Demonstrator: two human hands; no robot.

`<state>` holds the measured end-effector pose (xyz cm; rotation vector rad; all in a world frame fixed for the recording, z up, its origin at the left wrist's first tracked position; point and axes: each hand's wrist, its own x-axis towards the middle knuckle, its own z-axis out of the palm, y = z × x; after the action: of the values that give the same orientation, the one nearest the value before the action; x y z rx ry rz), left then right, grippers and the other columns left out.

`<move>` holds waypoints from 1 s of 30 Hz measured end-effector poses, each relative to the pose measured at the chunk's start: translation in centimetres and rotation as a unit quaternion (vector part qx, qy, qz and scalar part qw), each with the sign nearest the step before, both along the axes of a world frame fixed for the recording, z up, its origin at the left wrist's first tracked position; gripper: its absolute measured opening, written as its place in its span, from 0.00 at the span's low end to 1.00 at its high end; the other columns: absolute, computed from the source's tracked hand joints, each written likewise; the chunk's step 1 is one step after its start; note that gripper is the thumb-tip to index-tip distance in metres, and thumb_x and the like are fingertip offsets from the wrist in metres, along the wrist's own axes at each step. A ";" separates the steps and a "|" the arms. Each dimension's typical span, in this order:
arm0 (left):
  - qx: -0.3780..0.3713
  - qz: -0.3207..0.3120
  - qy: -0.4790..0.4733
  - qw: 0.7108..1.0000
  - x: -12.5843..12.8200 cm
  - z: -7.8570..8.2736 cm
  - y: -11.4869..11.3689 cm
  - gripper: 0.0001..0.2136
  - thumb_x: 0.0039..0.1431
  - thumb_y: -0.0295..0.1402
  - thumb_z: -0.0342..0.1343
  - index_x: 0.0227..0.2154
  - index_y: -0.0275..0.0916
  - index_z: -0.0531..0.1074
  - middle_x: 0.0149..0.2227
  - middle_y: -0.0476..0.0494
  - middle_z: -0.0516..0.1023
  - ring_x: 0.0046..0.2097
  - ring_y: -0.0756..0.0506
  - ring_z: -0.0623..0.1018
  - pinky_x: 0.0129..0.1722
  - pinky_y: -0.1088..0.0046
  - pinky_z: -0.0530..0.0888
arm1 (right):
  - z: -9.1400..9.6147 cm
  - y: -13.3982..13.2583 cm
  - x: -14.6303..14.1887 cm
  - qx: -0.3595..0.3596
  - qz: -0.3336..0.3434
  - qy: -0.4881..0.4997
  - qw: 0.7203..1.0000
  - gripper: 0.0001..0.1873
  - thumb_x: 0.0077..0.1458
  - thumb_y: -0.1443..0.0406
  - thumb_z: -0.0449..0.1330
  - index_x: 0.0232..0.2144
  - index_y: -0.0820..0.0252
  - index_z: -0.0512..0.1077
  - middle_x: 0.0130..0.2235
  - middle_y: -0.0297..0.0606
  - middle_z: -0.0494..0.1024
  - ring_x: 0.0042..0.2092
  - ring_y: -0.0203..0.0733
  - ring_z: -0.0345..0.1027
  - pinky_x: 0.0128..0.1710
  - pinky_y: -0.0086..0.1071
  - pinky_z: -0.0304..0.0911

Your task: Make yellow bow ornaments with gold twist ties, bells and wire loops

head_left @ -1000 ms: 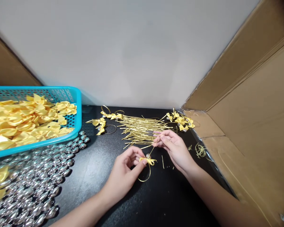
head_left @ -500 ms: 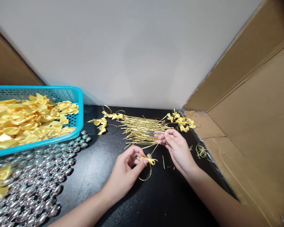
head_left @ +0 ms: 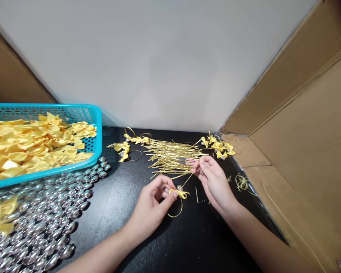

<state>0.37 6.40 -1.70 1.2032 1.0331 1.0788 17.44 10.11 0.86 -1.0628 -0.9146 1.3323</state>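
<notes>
My left hand (head_left: 153, 203) pinches a small yellow ribbon bow (head_left: 181, 193) with a silver bead on top and a gold wire loop hanging under it, just above the black table (head_left: 122, 212). From the bow a thin gold wire (head_left: 188, 179) runs up and to the right. My right hand (head_left: 213, 180) pinches the far end of that wire between thumb and fingertips. Right behind both hands lies a pile of gold wire strips (head_left: 170, 157).
A teal basket (head_left: 92, 125) of yellow bows stands at the left. Silver beads (head_left: 45, 223) spread in front of it. Finished bows lie at the back middle (head_left: 125, 146) and back right (head_left: 220, 146). A cardboard box (head_left: 301, 159) walls the right side; wire scraps (head_left: 241, 182) lie beside it.
My right hand has drawn the wire end slightly right and away from the bow. The view has drifted a little; my left hand keeps its pinch on the bow.
</notes>
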 end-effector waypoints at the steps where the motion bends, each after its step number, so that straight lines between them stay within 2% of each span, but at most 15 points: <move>1: -0.001 0.001 0.001 1.000 0.0 0.0 0.0 0.04 0.55 0.31 0.60 0.29 0.39 0.69 0.27 0.51 0.72 0.28 0.50 0.69 0.28 0.75 0.67 | 0.1 -0.2 -0.1 -0.006 0.008 0.004 1.000 0.14 0.50 0.57 0.65 0.28 0.56 0.64 0.29 0.30 0.69 0.30 0.35 0.65 0.38 0.32 0.65; 8: -0.040 -0.007 -0.003 0.999 -0.1 0.3 -0.1 0.07 0.55 0.34 0.60 0.35 0.38 0.74 0.29 0.48 0.76 0.30 0.49 0.73 0.31 0.74 0.69 | 1.9 -1.4 -1.0 -0.058 0.099 0.107 0.988 0.12 0.51 0.61 0.65 0.29 0.57 0.64 0.29 0.29 0.64 0.31 0.34 0.62 0.35 0.29 0.63; 10: -0.051 -0.017 0.003 0.999 -0.1 0.4 -0.1 0.07 0.56 0.35 0.59 0.35 0.37 0.75 0.28 0.48 0.76 0.29 0.49 0.73 0.29 0.74 0.68 | 2.1 -1.5 -1.0 -0.061 0.111 0.107 0.986 0.11 0.52 0.61 0.64 0.30 0.56 0.64 0.29 0.29 0.64 0.29 0.33 0.61 0.33 0.29 0.62; 15: -0.046 -0.022 0.002 0.999 -0.2 0.2 0.0 0.07 0.53 0.32 0.61 0.34 0.37 0.77 0.28 0.47 0.77 0.27 0.49 0.72 0.28 0.74 0.69 | 1.8 -1.6 -0.8 -0.071 0.105 0.107 0.986 0.11 0.52 0.62 0.64 0.31 0.57 0.64 0.29 0.29 0.64 0.25 0.30 0.55 0.31 0.29 0.60; 21: -0.053 -0.019 -0.001 0.998 -0.1 0.2 0.0 0.07 0.49 0.30 0.63 0.33 0.37 0.76 0.27 0.49 0.76 0.26 0.51 0.70 0.27 0.77 0.68 | 1.9 -1.7 -1.0 -0.077 0.109 0.140 0.981 0.10 0.52 0.63 0.65 0.30 0.58 0.66 0.29 0.28 0.64 0.24 0.29 0.52 0.32 0.28 0.59; 27: -0.047 -0.019 0.021 0.998 -0.2 0.1 -0.2 0.05 0.53 0.33 0.62 0.31 0.37 0.76 0.26 0.49 0.77 0.27 0.51 0.71 0.27 0.77 0.67 | 1.9 -1.8 -1.3 -0.075 0.127 0.153 0.977 0.10 0.52 0.64 0.65 0.30 0.59 0.67 0.26 0.27 0.65 0.23 0.27 0.48 0.30 0.26 0.57; 30: -0.034 -0.021 0.027 0.999 -0.1 0.1 -0.2 0.04 0.54 0.33 0.61 0.30 0.37 0.76 0.28 0.48 0.78 0.28 0.49 0.73 0.28 0.76 0.68 | 1.9 -1.7 -1.2 -0.071 0.131 0.155 0.977 0.09 0.53 0.64 0.65 0.30 0.59 0.67 0.24 0.26 0.63 0.22 0.27 0.44 0.26 0.23 0.51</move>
<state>0.23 6.22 -1.56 1.1994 1.0730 0.9761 16.26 8.41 2.73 -0.8259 -0.7494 1.7496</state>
